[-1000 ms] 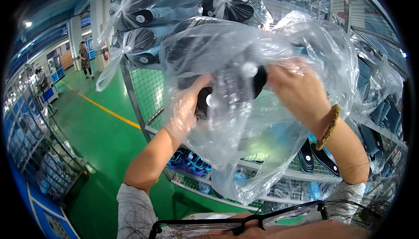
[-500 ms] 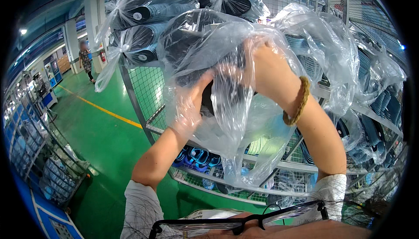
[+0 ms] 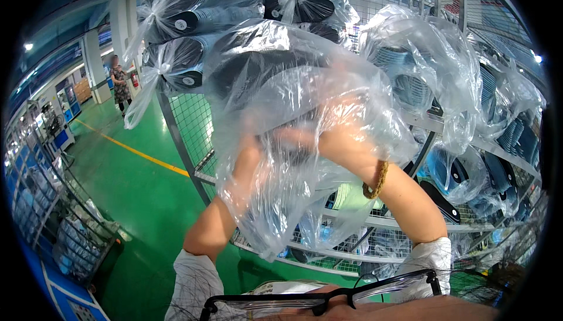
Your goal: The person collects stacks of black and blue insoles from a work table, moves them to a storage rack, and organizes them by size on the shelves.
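Note:
A large clear plastic bag (image 3: 287, 83) covers both my hands and spreads over dark insoles (image 3: 243, 72) on the rack's upper level. My left hand (image 3: 251, 136) is within the bag's film, by the near side of the insoles. Reaching in from the right, my right hand (image 3: 334, 101) is likewise behind the film. Blur and glare hide the fingers of both hands, so their grip cannot be made out. Loose plastic hangs below my hands. A brown braided band (image 3: 377, 180) circles my right wrist.
Tied clear bags of stacked insoles (image 3: 202, 19) lie at the back left of the wire rack (image 3: 196, 116). More bagged insoles (image 3: 404, 69) fill its right side. A wire cart (image 3: 64, 215) stands at left on the green floor (image 3: 146, 204). A person (image 3: 119, 83) stands far left.
My hands have drawn lower and nearer to me, and the film now covers more of my right hand and forearm. The bag's loose part has shifted left.

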Available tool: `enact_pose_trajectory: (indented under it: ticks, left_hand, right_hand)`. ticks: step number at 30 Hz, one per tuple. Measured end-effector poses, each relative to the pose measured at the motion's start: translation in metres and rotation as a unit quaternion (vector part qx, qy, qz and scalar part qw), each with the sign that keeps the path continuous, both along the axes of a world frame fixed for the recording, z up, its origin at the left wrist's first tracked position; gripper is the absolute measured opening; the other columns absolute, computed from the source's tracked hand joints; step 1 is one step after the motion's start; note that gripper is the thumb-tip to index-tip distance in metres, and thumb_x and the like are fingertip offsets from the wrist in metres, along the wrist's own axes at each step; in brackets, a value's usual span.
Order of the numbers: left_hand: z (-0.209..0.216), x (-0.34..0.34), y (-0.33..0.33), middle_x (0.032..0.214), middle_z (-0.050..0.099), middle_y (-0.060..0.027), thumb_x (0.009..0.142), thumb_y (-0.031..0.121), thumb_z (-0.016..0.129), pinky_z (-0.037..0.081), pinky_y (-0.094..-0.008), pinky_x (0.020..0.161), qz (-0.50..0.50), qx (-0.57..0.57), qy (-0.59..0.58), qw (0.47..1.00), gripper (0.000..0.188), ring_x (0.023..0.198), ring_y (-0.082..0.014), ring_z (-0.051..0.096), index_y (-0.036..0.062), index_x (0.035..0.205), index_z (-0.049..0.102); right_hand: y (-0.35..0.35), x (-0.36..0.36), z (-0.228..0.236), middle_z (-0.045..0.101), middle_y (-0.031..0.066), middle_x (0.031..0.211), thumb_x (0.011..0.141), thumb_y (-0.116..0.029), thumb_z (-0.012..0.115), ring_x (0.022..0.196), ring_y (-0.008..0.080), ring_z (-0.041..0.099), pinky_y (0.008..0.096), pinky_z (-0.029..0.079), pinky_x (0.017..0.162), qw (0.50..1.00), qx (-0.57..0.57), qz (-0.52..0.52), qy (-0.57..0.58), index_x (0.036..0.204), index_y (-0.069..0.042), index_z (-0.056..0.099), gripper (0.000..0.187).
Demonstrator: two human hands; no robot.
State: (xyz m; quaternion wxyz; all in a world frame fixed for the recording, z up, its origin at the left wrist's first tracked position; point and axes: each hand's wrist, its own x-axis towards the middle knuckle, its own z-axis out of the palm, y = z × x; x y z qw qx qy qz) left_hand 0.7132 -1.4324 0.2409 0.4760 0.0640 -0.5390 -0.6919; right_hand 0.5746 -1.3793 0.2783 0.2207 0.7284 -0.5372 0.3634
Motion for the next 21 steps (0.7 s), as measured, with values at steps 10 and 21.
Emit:
enact_pose_trajectory:
  ticks: [10, 21]
  left_hand:
    - [-0.026, 0.003, -0.011, 0.089, 0.054, -0.0101, 0.081, 0.027, 0.044, 0.047, -0.0282, 0.067, 0.047, -0.009, -0.008, 0.999, 0.033, 0.075, -0.017, 0.055, 0.0006, 0.101, 0.047]
    - [-0.053, 0.019, -0.015, 0.087, 0.054, -0.0096, 0.079, 0.03, 0.045, 0.047, -0.0291, 0.066, 0.082, 0.0, -0.027, 0.996, 0.034, 0.074, -0.0174, 0.055, 0.0018, 0.099, 0.048]
  right_hand:
    - [-0.002, -0.016, 0.001, 0.047, 0.02, 0.101, 0.062, -0.041, 0.066, 0.103, 0.0356, 0.039, 0.0407, 0.035, 0.081, 0.997, 0.017, 0.029, -0.074, 0.109, 0.0, 0.042, 0.067]
    - [-0.006, -0.023, -0.051, 0.046, 0.0193, 0.104, 0.061, -0.039, 0.067, 0.103, 0.0338, 0.038, 0.0404, 0.035, 0.083, 0.962, 0.002, 0.093, -0.255, 0.111, 0.0, 0.04, 0.069]
